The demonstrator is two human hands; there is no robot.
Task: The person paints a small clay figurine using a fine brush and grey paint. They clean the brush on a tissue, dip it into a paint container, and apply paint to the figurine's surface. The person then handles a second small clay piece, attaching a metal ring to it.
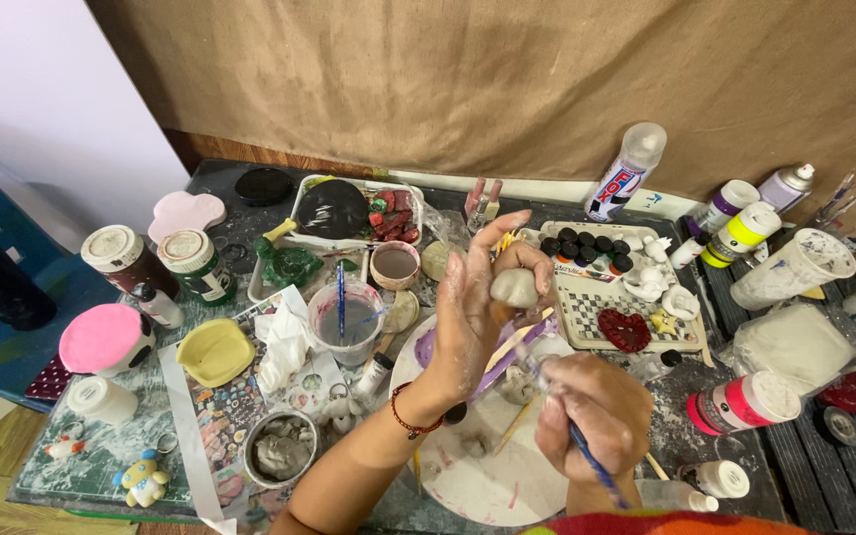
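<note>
My left hand [478,307], dusted with white, is raised over the table and grips a small grey-white plaster piece [514,286] between thumb and fingers. A red bead bracelet is on that wrist. My right hand [591,411] is closed around a blue-handled paintbrush [594,468], whose tip points up toward the plaster piece. Both hands hover above a round white palette plate [468,476] smeared with paint.
A cup of grey water [346,322] with a brush stands left of the hands. A checkered tray [606,297] carries small paint pots, white figures and a red heart. Paint bottles [745,401] crowd the right side. Jars, a pink mushroom figure [103,340] and a yellow dish [215,352] sit left.
</note>
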